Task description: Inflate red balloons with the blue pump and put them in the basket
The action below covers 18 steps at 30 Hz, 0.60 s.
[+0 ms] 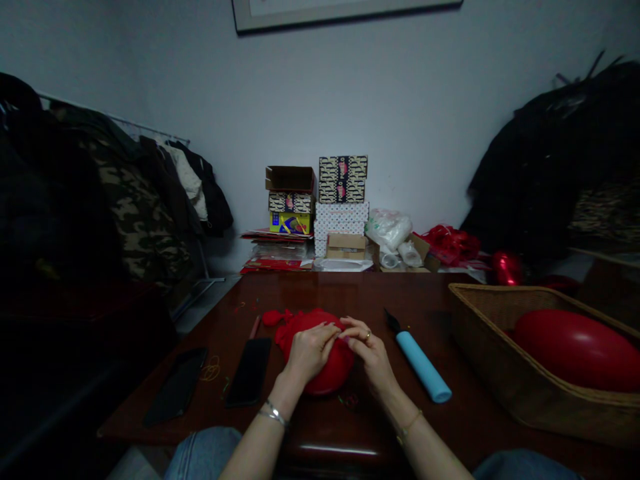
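Observation:
A partly filled red balloon (330,377) lies on the dark wooden table in front of me. Over its top, my left hand (314,348) is closed, thumb and fingertips pinched at the balloon's upper side. My right hand (367,350), with a ring on one finger, meets it there, its fingertips pressed together on the same spot. The part between the fingertips is too small to make out. Limp red balloons (285,323) lie in a heap behind and left of the left hand. Right of my right hand lies a light blue balloon pump (423,367) with a black nozzle.
Two dark phones (249,373) (177,387) and yellow rubber bands (211,369) lie on the left. A wicker basket (500,360) holding a large red balloon (575,347) takes up the right. Stacked boxes (343,180) stand behind the table (400,287).

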Each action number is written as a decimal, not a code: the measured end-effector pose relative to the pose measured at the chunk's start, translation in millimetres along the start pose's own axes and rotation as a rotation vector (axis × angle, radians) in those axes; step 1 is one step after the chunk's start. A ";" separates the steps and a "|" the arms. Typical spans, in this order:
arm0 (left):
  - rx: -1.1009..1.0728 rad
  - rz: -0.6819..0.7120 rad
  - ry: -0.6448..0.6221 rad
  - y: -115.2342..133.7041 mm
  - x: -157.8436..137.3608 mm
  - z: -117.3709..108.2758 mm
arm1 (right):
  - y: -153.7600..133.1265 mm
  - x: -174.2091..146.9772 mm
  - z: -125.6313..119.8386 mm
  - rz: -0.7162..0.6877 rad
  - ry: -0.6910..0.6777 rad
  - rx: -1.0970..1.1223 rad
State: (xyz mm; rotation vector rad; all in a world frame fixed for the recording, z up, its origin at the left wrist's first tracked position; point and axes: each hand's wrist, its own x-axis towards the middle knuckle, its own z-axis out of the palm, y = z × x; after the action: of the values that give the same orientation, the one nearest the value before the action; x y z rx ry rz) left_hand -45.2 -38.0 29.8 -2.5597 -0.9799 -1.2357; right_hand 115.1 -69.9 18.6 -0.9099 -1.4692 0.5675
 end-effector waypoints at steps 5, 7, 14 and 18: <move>0.004 0.013 -0.034 0.4 -0.9 1.8 | 6.0 5.5 9.9 -0.010 0.020 -0.006; -0.002 0.014 -0.009 -0.5 -0.3 1.1 | 10.7 7.5 9.1 -0.005 0.091 -0.051; -0.040 0.009 0.039 -0.4 1.4 0.6 | 11.1 2.9 -1.2 -0.046 0.226 -0.322; -0.003 0.001 0.044 -1.0 1.0 1.1 | 3.1 -1.0 2.7 -0.092 0.207 -0.434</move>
State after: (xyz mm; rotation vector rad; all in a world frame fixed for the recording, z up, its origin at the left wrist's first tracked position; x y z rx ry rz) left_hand -44.6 -36.3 29.7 -2.5238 -0.9682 -1.2889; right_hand 113.0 -68.5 15.2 -1.1912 -1.4594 0.0784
